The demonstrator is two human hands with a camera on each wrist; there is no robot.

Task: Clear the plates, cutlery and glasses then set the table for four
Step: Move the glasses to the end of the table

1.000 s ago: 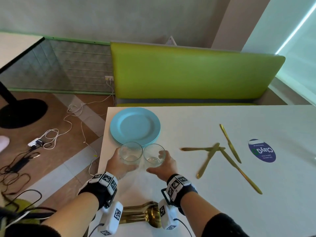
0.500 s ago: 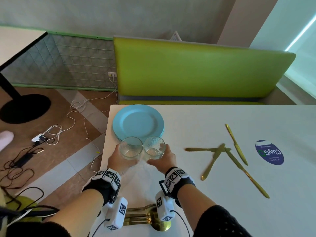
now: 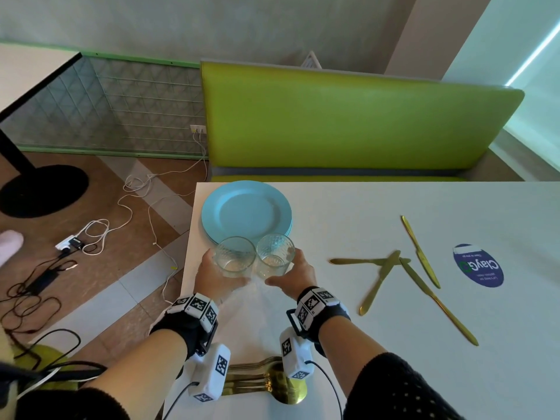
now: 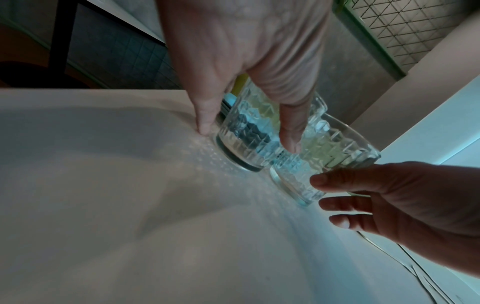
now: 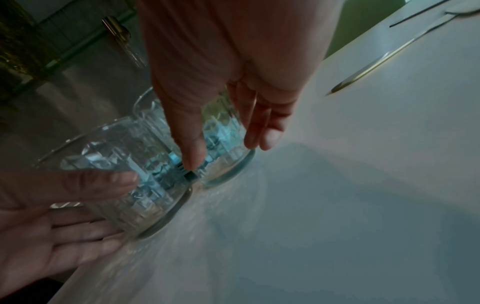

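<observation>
Two clear patterned glasses stand side by side, touching, on the white table (image 3: 363, 225) just in front of a stack of blue plates (image 3: 245, 207). My left hand (image 3: 215, 275) grips the left glass (image 3: 235, 257), thumb on its near side and fingers round its far left side. My right hand (image 3: 295, 272) grips the right glass (image 3: 275, 254) the same way. In the left wrist view the left glass (image 4: 246, 139) rests with its base on the table. In the right wrist view my thumb lies across the right glass (image 5: 223, 142).
Several gold knives (image 3: 381, 280) lie scattered right of the glasses, near a round blue sticker (image 3: 478, 265). Gold forks and spoons (image 3: 263, 380) lie at the near edge under my wrists. A green bench (image 3: 348, 122) stands behind the table. Cables (image 3: 100, 231) cover the floor to the left.
Both hands keep their hold on the glasses, which have edged slightly toward the plates. The head view has tipped up a little.
</observation>
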